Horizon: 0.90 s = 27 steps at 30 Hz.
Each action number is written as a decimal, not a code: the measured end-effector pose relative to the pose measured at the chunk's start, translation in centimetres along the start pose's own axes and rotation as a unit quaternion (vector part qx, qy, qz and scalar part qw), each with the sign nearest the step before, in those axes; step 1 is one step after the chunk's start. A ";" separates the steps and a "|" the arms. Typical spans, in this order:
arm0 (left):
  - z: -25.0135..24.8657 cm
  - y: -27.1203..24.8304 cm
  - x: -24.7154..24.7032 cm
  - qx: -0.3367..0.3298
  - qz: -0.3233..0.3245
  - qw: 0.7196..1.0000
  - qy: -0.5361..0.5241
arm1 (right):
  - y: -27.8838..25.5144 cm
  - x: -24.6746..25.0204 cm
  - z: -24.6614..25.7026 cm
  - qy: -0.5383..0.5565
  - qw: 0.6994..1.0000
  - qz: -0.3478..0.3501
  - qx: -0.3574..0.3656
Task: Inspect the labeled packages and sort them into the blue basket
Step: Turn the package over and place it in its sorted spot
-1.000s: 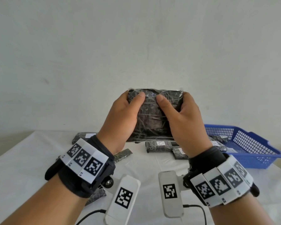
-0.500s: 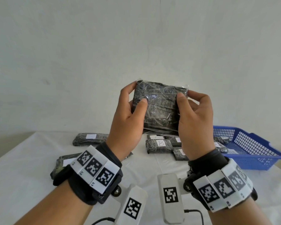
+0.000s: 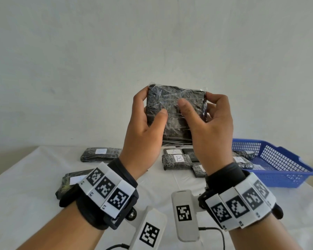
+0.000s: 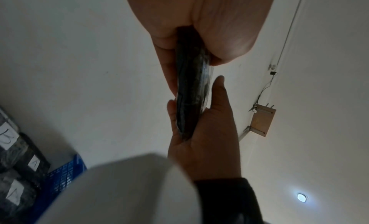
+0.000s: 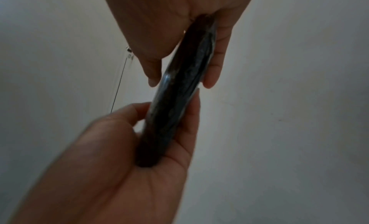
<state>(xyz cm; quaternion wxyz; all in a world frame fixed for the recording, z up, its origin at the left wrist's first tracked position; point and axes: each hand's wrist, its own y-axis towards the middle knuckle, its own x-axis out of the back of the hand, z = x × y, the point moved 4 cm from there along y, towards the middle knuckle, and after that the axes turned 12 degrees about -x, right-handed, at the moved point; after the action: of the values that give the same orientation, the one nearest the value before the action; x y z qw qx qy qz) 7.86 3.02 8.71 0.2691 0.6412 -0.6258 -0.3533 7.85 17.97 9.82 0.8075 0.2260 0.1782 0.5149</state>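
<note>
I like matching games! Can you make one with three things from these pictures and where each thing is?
Things:
1. held package
2. package marked B
3. blue basket

Places:
a. lying on the white table
b. up in the air, gripped by both hands
c. at the table's right side

Pairs: 1-b, 2-a, 3-c

Packages [image 3: 177,161] lie on the counter [image 3: 25,204] below and behind the hands [image 3: 170,130]. The basket [image 3: 278,170] sits to their right, with more packages inside.
</note>
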 end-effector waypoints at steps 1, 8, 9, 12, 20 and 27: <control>0.0 0.1 0.0 0.002 0.002 1.000 -0.007 | -0.1 0.0 0.0 -0.011 1.000 0.002 0.004; 0.3 -0.1 0.1 0.002 0.007 1.000 -0.004 | -0.7 -0.1 -0.1 -0.024 0.999 0.023 -0.010; 0.2 -0.2 0.0 0.001 0.005 1.000 -0.010 | -0.8 -0.2 -0.2 -0.020 0.999 0.025 -0.012; 0.1 -0.2 -0.1 -0.010 0.008 1.000 -0.014 | -0.8 -0.2 -0.2 -0.002 1.000 0.026 -0.013; 1.2 0.0 0.3 0.047 -0.001 0.998 -0.040 | 0.1 0.0 -1.5 0.088 0.993 0.057 -0.054; 0.8 -0.1 0.4 0.042 -0.034 0.998 -0.045 | -0.2 0.1 -1.2 0.102 0.991 0.070 -0.047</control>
<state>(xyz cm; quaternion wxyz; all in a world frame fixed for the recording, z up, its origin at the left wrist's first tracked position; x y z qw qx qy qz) 7.27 2.75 8.13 0.2015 0.6560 -0.6295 -0.3645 7.37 18.20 8.69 0.7567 0.1463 0.2185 0.5985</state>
